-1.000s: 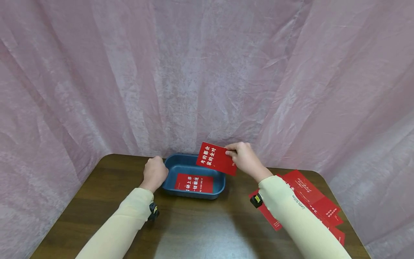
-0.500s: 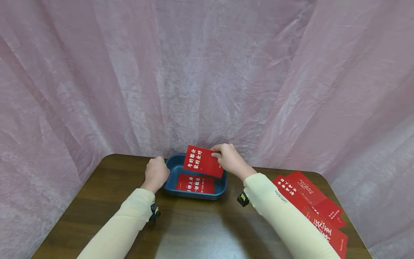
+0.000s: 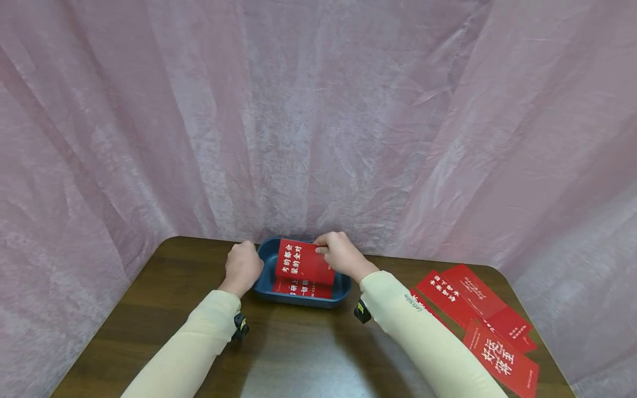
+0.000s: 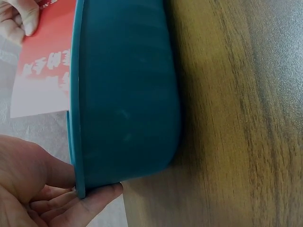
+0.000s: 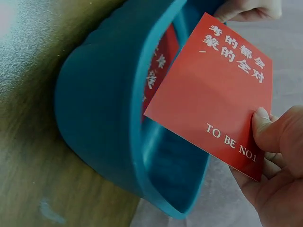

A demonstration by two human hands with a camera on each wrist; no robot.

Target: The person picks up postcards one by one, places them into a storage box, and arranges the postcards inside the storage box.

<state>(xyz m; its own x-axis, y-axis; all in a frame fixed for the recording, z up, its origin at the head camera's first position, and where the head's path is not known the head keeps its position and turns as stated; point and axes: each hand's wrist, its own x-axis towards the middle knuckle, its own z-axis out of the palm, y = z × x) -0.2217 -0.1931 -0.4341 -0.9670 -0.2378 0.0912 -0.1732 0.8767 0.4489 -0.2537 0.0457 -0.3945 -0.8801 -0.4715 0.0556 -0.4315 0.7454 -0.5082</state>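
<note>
A blue plastic basin [image 3: 298,301] stands near the table's far edge. My left hand [image 3: 243,267] grips its left end; in the left wrist view thumb and fingers pinch the rim [image 4: 77,142]. Between thumb and fingers, my right hand [image 3: 342,255] holds a red card [image 5: 208,104] with white Chinese characters and "TO BE NO.1". That card is over the basin, tilted, its near edge hanging above another red card [image 3: 318,289] which lies inside. Whether the two cards touch is unclear.
Several red cards [image 3: 502,356] lie overlapping on the right side of the brown wooden table [image 3: 308,354], some partly behind the right sleeve. A pink curtain [image 3: 318,121] hangs close behind the table.
My right hand has carried its card left and down, from the basin's right side to over its middle. More of the cards at right has come into view. The left hand keeps its grip.
</note>
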